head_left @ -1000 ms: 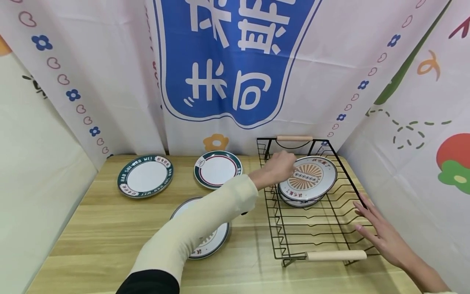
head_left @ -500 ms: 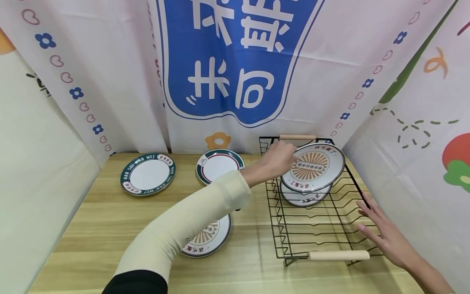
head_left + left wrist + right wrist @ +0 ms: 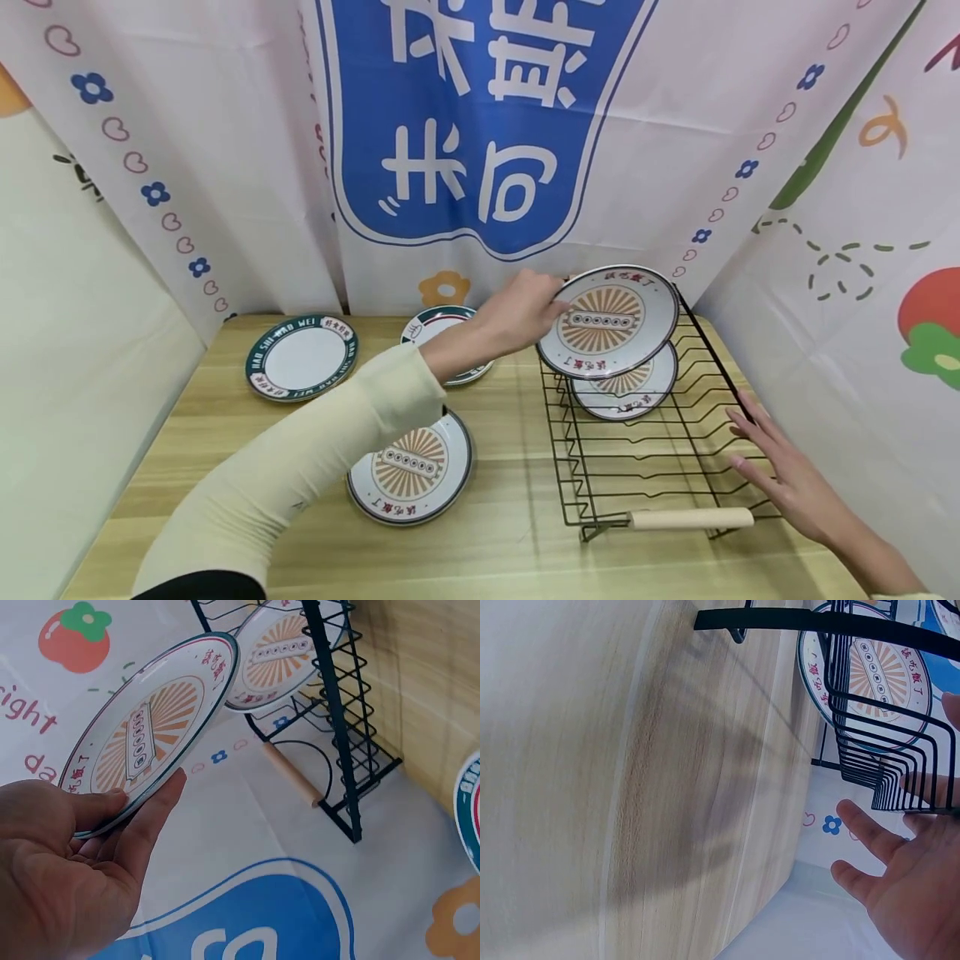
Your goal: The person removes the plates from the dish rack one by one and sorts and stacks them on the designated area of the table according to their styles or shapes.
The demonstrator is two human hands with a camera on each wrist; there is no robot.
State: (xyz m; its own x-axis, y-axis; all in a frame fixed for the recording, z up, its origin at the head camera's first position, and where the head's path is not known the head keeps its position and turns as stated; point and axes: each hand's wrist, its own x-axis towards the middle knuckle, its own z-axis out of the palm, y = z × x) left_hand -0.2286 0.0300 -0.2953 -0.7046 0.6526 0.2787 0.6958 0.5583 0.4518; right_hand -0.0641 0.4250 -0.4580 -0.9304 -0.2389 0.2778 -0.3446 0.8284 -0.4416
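Above the far end of the black wire dish rack point(image 3: 637, 478), my left hand point(image 3: 525, 310) pinches the left edge of a white plate point(image 3: 611, 321) with an orange sunburst print. In the left wrist view the thumb lies on the plate's printed face point(image 3: 154, 742) and the fingers are behind it. A second sunburst plate point(image 3: 626, 398) leans in the rack's back slots, partly covered by the held one. My right hand point(image 3: 787, 479), fingers spread and fairly straight, rests against the rack's right side. In the right wrist view its fingertips lie along the wires.
Another sunburst plate point(image 3: 412, 475) lies on the wooden table point(image 3: 510, 550) left of the rack, partly under my left forearm. Two green-rimmed plates, one at the left point(image 3: 302, 358) and one farther back point(image 3: 427, 323), lie near the curtain. A wooden handle point(image 3: 690, 519) fronts the rack.
My left hand has lifted the sunburst plate up out of the rack's back slots and moved it left, uncovering more of the plate behind. The right hand stays at the rack's side.
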